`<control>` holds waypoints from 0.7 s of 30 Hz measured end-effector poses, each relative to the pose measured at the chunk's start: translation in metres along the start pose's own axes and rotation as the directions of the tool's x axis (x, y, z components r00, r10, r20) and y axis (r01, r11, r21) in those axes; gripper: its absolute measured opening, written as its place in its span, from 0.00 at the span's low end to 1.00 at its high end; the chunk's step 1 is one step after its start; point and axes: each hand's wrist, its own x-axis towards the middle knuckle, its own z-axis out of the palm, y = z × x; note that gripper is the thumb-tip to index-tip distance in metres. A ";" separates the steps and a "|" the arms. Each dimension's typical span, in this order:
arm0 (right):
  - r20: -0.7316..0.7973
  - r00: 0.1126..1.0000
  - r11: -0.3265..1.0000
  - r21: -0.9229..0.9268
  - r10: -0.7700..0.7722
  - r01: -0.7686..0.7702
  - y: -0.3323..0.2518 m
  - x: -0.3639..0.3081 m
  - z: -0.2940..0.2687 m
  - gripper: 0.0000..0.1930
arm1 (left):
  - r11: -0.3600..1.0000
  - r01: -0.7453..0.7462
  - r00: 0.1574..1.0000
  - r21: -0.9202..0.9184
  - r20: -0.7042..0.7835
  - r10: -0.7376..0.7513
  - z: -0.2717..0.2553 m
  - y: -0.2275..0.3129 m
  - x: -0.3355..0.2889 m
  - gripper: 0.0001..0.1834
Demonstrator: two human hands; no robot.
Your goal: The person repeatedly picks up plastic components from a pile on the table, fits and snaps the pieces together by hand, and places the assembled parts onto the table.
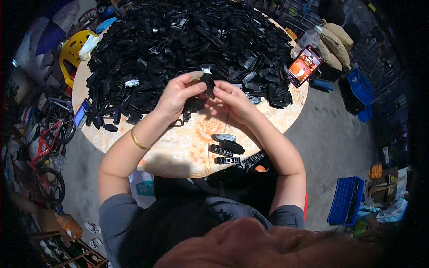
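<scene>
Both my hands meet over the near side of the pile, around a small black plastic piece (208, 85). My left hand (179, 93) pinches it between thumb and fingers from the left. From the right, my right hand (234, 101) grips its other side with thumb and forefinger. A silvery bit shows at its top, by the left fingertips. Beyond the hands spreads a big heap of similar black plastic parts (178, 44), a few with grey faces. Close to the table's near edge lie several loose pieces, among them a grey-topped one (224, 137) and a black one (227, 160).
The round table (170, 154) has a flowered cover. A lit phone (306, 65) leans at its right edge; a blue flat object (81, 113) lies at the left edge. Around stand a yellow plastic chair (67, 58), a red bicycle (44, 147) and a blue crate (346, 201).
</scene>
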 end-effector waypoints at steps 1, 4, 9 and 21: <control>0.099 0.994 0.998 0.034 0.040 -0.044 -0.003 -0.002 0.000 0.18 | 1.000 0.015 0.997 -0.009 0.075 -0.014 -0.002 0.000 0.000 0.14; 0.296 0.954 0.994 0.078 0.044 -0.070 0.003 -0.003 0.000 0.15 | 0.994 0.087 0.968 -0.073 0.243 -0.067 -0.005 0.001 0.000 0.14; 0.181 0.983 0.989 -0.148 0.006 0.021 -0.002 -0.012 -0.001 0.08 | 0.997 0.055 0.966 -0.062 0.255 -0.038 0.002 0.001 -0.004 0.13; 0.499 0.797 -0.245 -0.865 -0.339 0.437 0.015 -0.004 0.001 0.13 | 0.303 -0.612 0.777 0.731 0.627 0.055 0.038 0.020 -0.036 0.16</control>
